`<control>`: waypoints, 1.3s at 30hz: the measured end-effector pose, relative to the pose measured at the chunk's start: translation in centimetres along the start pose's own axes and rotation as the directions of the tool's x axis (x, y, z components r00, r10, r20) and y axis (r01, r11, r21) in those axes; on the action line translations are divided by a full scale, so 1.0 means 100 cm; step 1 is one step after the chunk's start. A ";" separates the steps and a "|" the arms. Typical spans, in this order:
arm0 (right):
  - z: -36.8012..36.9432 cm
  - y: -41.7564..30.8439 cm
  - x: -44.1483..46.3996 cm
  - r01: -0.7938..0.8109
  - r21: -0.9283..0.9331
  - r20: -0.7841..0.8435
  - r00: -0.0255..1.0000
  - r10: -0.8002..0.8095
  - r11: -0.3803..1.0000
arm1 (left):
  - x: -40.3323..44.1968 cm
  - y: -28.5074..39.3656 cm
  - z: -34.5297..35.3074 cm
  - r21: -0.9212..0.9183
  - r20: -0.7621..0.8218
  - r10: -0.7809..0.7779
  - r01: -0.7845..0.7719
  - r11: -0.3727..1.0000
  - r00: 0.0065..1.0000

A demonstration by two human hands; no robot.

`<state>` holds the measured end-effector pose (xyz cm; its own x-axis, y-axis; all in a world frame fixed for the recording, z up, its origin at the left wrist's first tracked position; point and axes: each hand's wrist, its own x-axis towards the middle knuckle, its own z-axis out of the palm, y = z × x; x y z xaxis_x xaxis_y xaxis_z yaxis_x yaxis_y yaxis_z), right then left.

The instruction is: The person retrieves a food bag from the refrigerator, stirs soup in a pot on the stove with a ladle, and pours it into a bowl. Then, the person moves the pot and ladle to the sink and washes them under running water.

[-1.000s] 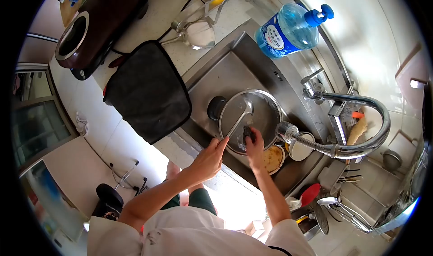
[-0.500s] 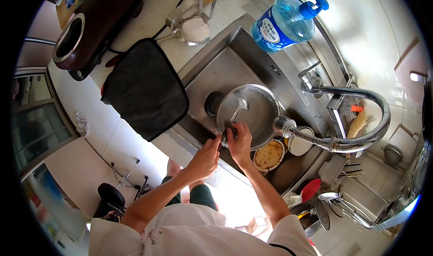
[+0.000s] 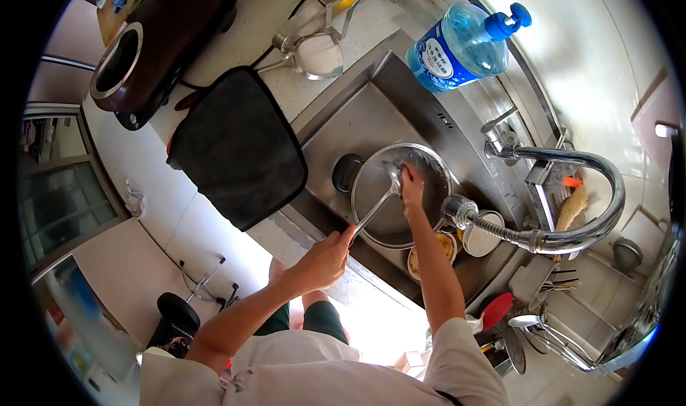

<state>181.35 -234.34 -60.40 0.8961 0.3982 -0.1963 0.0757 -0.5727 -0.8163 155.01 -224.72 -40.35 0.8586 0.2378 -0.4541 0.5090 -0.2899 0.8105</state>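
My left hand is closed around the handle end of a metal ladle, near the sink's front edge. The ladle slants up and away over a round steel pot with a black side handle. My right hand is closed at the ladle's head, inside the pot's outline. A dark, stringy scrubber, looking like steel wool, showed in that hand earlier; now the fingers mostly hide it. The pot stands in the stainless sink.
Beside the pot are a bowl with yellowish residue and a white bowl. The faucet arches over the sink's right side. A blue soap bottle stands behind. A black mat overhangs the counter at left.
My right hand has moved forward along the ladle, from its handle to its head. My left hand stays at the handle end. The whole view has shifted slightly.
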 end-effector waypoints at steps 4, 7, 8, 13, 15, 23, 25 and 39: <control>-0.017 -0.078 -0.045 0.311 -0.040 0.099 0.947 -0.306 0.949 | 0.002 0.001 -0.004 0.097 -0.013 -0.020 0.021 0.995 1.000; -0.008 -0.091 -0.043 0.552 -0.369 0.129 0.827 -0.547 0.747 | 0.006 0.005 -0.006 0.170 -0.038 -0.020 0.026 0.985 0.999; 0.004 -0.077 -0.023 0.487 -0.227 0.168 0.872 -0.459 0.843 | 0.006 0.004 -0.007 0.197 -0.042 -0.017 0.025 0.980 0.999; -0.004 -0.035 0.028 -0.275 -0.008 0.344 0.902 0.261 0.961 | 0.007 0.000 -0.013 0.248 -0.052 0.032 -0.018 0.969 0.998; -0.010 -0.038 0.008 -0.375 0.199 0.334 0.895 0.297 0.905 | 0.004 -0.001 -0.020 0.257 -0.059 0.023 -0.007 0.966 0.998; -0.023 -0.064 -0.001 -0.046 0.304 0.458 0.883 -0.103 0.952 | -0.030 -0.010 -0.034 0.178 -0.089 0.151 -0.133 0.975 0.985; -0.039 -0.091 0.005 -0.581 0.434 0.657 0.727 0.200 0.688 | -0.042 -0.006 -0.032 0.127 -0.087 0.177 -0.166 0.978 0.980; -0.065 -0.079 0.009 -0.547 0.026 0.818 0.493 0.297 0.837 | -0.077 -0.002 -0.025 0.244 0.031 0.132 -0.135 0.960 0.991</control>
<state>184.42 -234.11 -50.62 0.1069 0.6123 -0.7833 -0.4381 -0.6782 -0.5900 148.16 -224.16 -36.14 0.9196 0.1686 -0.3549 0.3877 -0.5364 0.7497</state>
